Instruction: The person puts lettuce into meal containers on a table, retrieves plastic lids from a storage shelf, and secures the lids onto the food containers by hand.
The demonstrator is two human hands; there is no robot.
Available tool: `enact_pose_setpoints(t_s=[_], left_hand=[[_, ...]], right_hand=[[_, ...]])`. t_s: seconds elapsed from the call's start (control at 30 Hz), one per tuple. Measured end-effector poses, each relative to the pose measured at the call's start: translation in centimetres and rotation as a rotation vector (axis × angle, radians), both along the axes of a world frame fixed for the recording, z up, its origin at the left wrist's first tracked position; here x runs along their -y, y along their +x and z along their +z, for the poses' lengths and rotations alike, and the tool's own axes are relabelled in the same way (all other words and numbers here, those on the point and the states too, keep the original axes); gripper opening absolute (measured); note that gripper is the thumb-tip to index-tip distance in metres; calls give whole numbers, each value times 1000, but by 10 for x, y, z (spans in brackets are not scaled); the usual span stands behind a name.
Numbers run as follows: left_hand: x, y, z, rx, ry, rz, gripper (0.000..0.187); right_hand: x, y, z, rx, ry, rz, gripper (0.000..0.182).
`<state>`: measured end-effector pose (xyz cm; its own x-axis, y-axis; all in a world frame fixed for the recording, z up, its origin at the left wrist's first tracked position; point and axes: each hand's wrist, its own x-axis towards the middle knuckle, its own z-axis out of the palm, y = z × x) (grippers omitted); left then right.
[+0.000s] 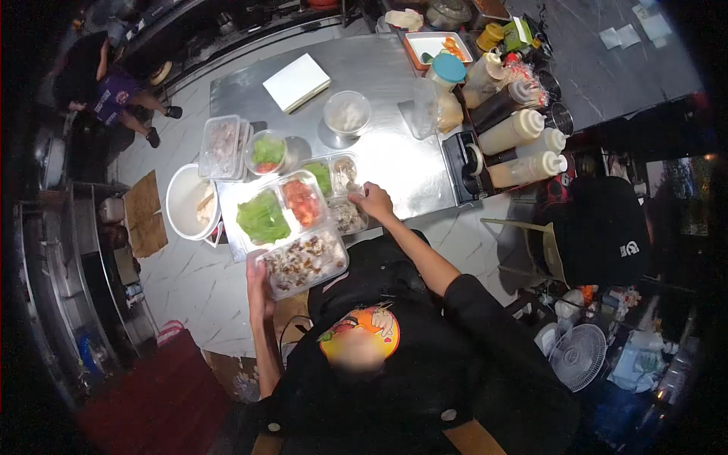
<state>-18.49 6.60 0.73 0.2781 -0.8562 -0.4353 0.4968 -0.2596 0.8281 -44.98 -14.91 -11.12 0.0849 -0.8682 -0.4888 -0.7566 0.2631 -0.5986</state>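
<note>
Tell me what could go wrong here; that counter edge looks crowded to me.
The container of chopped filling, steadied by the left hand, overhangs the table edge and might tip off. The right hand reaches over a small tub and could knock it.

Upper centre of frame: white box [296, 81] on the steel counter [394, 155], with a round clear tub [347, 113] just right of it. Squeeze bottles [520, 149] lie right of centre. White fan [578, 356] stands lower right. White bucket [190, 202] sits left.
</note>
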Motion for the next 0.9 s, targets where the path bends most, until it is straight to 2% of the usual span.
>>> enact_pose_setpoints(t_s=[0.1, 0.13, 0.2, 0.27, 0.33, 0.37, 0.4, 0.43, 0.5, 0.6, 0.7, 0.83, 0.87, 0.9], left_hand=[[-11, -1, -7, -24, 13, 113, 53], [-19, 0, -14, -32, 40, 170, 55], [-33, -3, -26, -52, 89, 280, 58], [-34, -16, -3, -37, 79, 308, 62], [-36, -20, 4, -22, 78, 317, 64], [-40, -18, 2, -15, 85, 313, 64], [-44, -16, 2, -5, 92, 311, 64], [-46, -17, 2, -19, 112, 310, 65], [-54, -15, 3, -41, 150, 319, 66], [-78, -10, -32, -63, 108, 410, 68], [-62, -20, -5, -22, 228, 468, 70], [-72, -17, -14, -39, 216, 507, 71], [-74, -15, -15, -44, 220, 519, 71], [-74, -15, -18, -50, 218, 533, 70]], right_hand=[[9, -24, -31, 185, -48, 19, 41], [14, -35, -42, 175, -46, 23, 39], [26, -69, -67, 273, 6, -48, 37], [42, -109, -59, 358, 11, -107, 36], [62, -140, -62, 165, -291, -58, 37], [67, -143, -28, 5, -288, -66, 37], [68, -143, 4, -123, -400, -14, 46], [76, -147, 13, -217, -421, 10, 68], [83, -140, 32, -188, -719, 58, 88], [56, -91, 65, -240, -478, 249, 95], [15, -48, 68, -506, -163, 456, 103], [22, -55, 47, -480, -260, 382, 103], [31, -53, 47, -417, -151, 300, 103], [45, -46, 52, -309, -320, 341, 103]])
